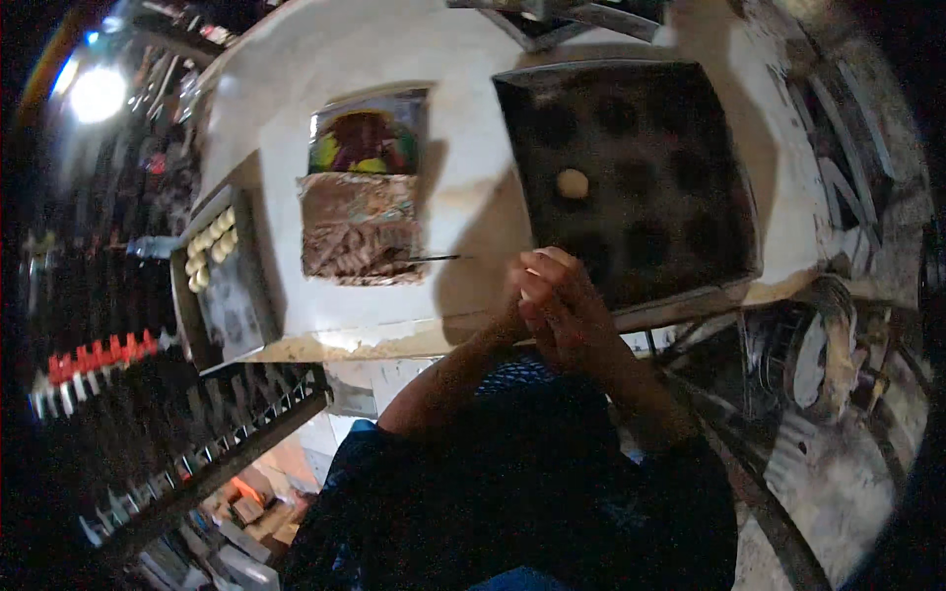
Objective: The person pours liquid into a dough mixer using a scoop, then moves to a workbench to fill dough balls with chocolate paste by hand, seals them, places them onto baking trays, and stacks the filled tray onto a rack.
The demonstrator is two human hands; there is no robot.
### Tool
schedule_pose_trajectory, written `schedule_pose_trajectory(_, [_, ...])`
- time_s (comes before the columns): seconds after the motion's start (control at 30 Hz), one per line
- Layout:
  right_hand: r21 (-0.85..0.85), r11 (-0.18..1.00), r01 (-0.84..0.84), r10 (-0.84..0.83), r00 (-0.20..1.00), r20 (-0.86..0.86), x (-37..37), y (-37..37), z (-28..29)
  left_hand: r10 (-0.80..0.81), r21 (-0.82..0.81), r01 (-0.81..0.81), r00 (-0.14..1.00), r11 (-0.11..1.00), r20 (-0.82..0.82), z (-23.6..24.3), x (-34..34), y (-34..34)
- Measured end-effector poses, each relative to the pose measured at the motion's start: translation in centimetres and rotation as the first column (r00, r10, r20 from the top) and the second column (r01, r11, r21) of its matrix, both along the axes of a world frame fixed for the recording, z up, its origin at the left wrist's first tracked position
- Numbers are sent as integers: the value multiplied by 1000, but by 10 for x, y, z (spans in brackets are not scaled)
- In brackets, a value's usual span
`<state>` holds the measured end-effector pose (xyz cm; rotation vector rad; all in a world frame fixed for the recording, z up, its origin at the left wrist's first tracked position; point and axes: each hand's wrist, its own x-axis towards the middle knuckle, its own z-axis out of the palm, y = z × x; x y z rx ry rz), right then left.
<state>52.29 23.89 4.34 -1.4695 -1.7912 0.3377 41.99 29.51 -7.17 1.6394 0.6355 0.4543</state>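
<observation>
My left hand and my right hand are closed together around a pale piece of dough at the table's front, beside the lower left of a dark square tray with round darker spots. One pale dough ball sits on the tray. To the left of my hands lies a slab of brown, paste-like stuff on a wrapper, with a colourful printed piece at its far end and a thin dark utensil at its right. Where each finger rests on the dough is partly hidden.
The pale table holds a metal tray with several dough balls at the left and metal frames at the back. Dark racks stand at the lower left, a red row of objects beyond. Metal equipment is at the right.
</observation>
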Motion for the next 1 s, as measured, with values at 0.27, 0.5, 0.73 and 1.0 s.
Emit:
schedule_pose_trajectory(0.27, [-244,922,302,-363,892,-269,133,32,-75,-54,-371,69,997,926,52,23,-10,26])
schedule_pose_trajectory(0.5, [-587,649,484,-175,846,504,169,75,-125,294,-217,-292,956,931,-26,51,-110,76])
schedule_pose_trajectory(0.73, [270,763,587,-635,603,482,121,66,-97,665,306,-612,740,730,-106,60,-278,110])
schedule_pose_trajectory(1.0, [357,845,398,-529,719,450,-5,42,-75,964,481,-876,-113,17,-240,-25,-647,315])
